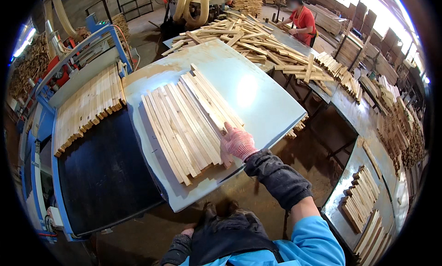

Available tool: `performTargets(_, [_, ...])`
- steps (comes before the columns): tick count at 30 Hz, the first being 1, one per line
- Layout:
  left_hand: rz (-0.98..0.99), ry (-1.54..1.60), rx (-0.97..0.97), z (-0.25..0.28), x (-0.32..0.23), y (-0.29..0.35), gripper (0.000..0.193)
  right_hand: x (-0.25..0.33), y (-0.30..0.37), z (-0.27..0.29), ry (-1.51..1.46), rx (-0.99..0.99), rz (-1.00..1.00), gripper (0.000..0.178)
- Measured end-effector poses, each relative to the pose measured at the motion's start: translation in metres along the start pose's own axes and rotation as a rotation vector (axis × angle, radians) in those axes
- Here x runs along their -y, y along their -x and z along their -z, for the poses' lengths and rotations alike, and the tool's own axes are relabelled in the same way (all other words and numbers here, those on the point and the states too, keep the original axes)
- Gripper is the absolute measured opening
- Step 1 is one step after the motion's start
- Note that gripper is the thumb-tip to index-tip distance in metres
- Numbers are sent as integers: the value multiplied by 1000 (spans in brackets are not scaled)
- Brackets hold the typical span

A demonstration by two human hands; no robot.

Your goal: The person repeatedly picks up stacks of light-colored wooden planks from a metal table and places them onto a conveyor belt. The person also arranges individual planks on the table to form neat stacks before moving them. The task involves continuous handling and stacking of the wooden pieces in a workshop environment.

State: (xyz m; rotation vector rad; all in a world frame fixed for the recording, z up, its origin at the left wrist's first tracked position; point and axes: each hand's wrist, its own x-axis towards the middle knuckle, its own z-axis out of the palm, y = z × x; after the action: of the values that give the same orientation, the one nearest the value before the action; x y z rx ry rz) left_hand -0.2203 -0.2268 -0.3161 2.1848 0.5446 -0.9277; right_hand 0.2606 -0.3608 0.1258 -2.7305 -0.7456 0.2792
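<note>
My right hand (238,143), in a pink-and-white knit glove, rests on the near right end of a row of pale wooden strips (184,128). Its fingers look spread over the strip ends, one stretched forward along the top; the fingertips lower down are partly hidden. The strips lie side by side on a light grey metal table (258,95), their ends uneven. A few strips on the right of the row sit a little farther forward than the others. My left hand (188,232), also gloved, hangs low beside my body, away from the wood, and its fingers are mostly hidden.
To the left, a blue-framed machine (57,88) has a black belt (106,169) carrying another row of strips (90,107). A loose heap of strips (248,38) lies beyond the table. A person in red (304,24) works behind it. More strips (361,197) lie on a right-hand bench.
</note>
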Motion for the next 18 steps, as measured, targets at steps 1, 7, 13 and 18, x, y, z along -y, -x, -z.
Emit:
performTargets(1, [-26,103,-95,3,2,-4,41,2,0,-2,-2,-98,161,64])
performTargets(7, [-73,279,-117,40,0,-17,40,-32,43,6,-39,-292,299,59])
performTargets(13, [-279,101,-26,92,-61,-18,46,-58,159,40,-747,-355,134,66])
performTargets(18, [-182,278,44,114,-149,-20,57,-102,245,32,-1184,-361,-229,43])
